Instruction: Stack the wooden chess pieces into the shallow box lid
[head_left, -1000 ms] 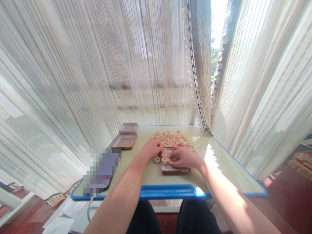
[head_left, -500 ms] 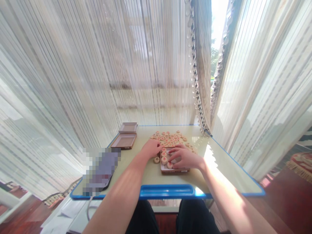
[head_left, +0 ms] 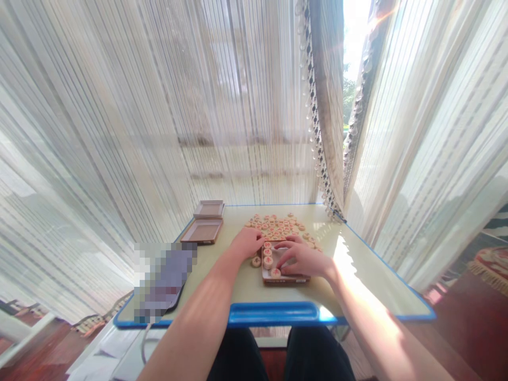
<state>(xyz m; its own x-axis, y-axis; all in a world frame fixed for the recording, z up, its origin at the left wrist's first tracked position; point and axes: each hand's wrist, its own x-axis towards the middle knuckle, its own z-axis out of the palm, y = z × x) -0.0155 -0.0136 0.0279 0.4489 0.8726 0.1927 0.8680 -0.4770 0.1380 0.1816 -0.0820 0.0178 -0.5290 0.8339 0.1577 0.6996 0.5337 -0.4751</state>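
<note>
Lying at fingertips [head_left: 281, 263] of right grip [head_left: 307, 259], red-marked disc [head_left: 275, 273], inside box [head_left: 286, 282]

Just beyond the fingers of the right hand [head_left: 305, 260] and left hand [head_left: 246, 244], scattered discs [head_left: 276, 231] block a low pass; a column of discs [head_left: 268, 252] stands left of the right fingers. Bare tabletop [head_left: 210, 259] leaves room left of the left fingers.

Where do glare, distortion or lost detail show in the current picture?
Head view: window gap blown out, sunlight glaring on tabletop and right forearm; head view: curtains splay outward, suggesting lens distortion; head view: scattered pieces mostly too small to read, pixel blocks cover a flat item.
</note>
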